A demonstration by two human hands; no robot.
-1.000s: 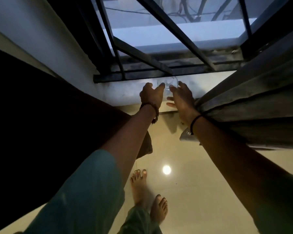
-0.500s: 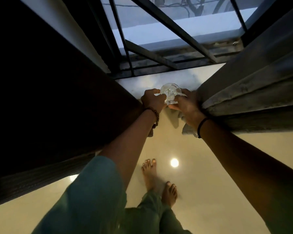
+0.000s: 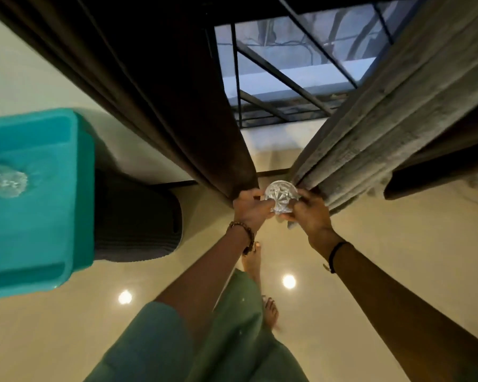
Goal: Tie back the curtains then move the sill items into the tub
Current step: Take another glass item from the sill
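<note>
**Glass (image 3: pixel 281 195) up in two hands, tub far off to the left**

Sits pinched between the left hand (image 3: pixel 250 209) and the right hand (image 3: pixel 308 213), off the window sill (image 3: pixel 271 136) and out over the floor (image 3: pixel 398 244). Hangs just in front of the narrow gap between the dark curtain (image 3: pixel 177 106) and the grey curtain (image 3: pixel 384 119). Shows a round, star-cut face to the camera; cannot tell whether top or bottom. Has curled fingers on both sides: left ones round the left edge, right ones round the right edge and under.

Needs to go left, probably, toward the tub (image 3: pixel 39 230), well apart on that side and seemingly up on a dark grey round thing (image 3: pixel 138 216). Can see one clear thing (image 3: pixel 4 183) already lying in that tub. Puts the left hand nearer to the tub, so likely best to lead with that one.

Both arms out straight ahead, wrists near each other, reaching away from the body. Calls for a soft, slow carry to dodge a slip or a chip.
</note>
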